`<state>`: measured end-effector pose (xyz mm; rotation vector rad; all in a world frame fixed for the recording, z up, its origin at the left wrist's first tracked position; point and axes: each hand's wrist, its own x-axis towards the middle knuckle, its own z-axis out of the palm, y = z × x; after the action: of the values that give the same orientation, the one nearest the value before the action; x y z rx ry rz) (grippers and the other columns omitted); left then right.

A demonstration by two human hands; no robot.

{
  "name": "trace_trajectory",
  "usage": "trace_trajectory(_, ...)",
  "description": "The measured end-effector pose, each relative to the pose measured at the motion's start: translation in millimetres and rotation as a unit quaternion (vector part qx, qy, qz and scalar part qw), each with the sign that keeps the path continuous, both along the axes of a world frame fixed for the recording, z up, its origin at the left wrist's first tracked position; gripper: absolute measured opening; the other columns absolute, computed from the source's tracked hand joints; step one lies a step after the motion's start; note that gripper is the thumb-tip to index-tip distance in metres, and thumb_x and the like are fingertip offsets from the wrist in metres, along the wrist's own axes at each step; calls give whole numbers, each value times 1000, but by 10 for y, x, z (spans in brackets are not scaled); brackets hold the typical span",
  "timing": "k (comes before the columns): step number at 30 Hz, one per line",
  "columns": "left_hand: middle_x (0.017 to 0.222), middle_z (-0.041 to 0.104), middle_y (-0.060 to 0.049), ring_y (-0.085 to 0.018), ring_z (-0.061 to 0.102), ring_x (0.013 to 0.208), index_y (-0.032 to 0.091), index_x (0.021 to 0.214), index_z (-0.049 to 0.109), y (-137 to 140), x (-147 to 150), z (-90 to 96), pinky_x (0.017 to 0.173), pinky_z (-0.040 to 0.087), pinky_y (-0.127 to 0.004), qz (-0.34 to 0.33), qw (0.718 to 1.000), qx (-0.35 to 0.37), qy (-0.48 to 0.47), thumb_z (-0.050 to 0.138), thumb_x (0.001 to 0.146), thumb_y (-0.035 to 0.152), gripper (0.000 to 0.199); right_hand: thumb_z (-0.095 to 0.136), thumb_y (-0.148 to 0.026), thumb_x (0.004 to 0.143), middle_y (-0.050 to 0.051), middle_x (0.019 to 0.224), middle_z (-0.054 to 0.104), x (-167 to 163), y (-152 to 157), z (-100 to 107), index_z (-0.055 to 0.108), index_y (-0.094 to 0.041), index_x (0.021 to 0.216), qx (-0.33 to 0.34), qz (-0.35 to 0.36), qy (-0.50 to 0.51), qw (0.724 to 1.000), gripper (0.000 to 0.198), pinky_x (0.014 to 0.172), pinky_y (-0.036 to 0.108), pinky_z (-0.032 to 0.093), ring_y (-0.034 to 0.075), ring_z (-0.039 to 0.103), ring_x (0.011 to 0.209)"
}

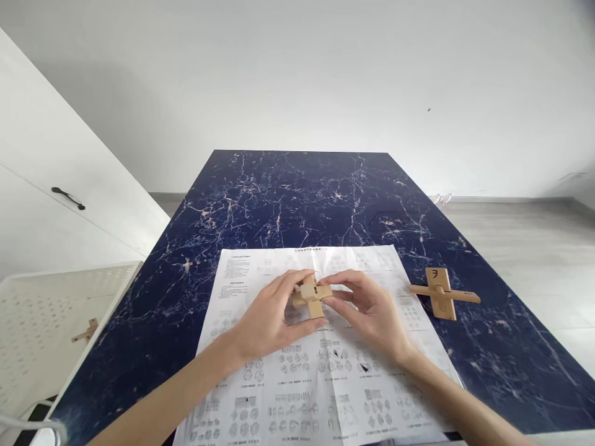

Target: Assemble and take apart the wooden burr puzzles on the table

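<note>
Two bare hands hold a small wooden block [316, 300] over the upper middle of a printed sheet [334, 406], spread on a dark blue, white-veined surface [297, 204]. The left hand [272, 306] spans the block from far side to near, its grip opened only as wide as the wood between fingers and thumb, a hold that seems meant to steady the whole. The right hand [365, 303] narrows its grip to a pinch on the block's right arm, a lighter hold that would suit control of one part; whether the block touches the sheet cannot be told. The sheet, creased and crowded with small diagrams, lies beneath both hands, presumably to put its figures in easy view. Just off the sheet's right edge sits a wooden cross [441, 294] bearing a dark mark, apparently placed clear of the fingers yet within reach. Well left of the sheet, another wooden piece [86, 331] shows against a white perforated panel [41, 316], perhaps set aside
</note>
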<state>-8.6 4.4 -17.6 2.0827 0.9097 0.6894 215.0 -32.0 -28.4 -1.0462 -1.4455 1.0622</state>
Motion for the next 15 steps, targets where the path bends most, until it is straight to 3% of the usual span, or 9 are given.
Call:
trace_trajectory(7, 149, 62, -6, -29, 63, 134, 37, 152, 44, 14, -24, -75, 111, 56, -49, 29, 997, 70, -8, 81, 95, 45, 69, 63, -30, 106, 9, 118, 72, 23, 37, -3, 69, -28, 123, 79, -14, -121, 989, 18, 80, 40, 61, 23, 70, 103)
trace_trajectory(15, 152, 61, -5, -27, 61, 139, 39, 155, 43, 30, -12, -65, 116, 54, -47, 8, 995, 90, -33, 77, 99, 36, 66, 62, -36, 106, 7, 107, 78, 24, 33, -10, 66, -25, 127, -33, 27, -68, 997, 25, 76, 36, 60, 19, 72, 85)
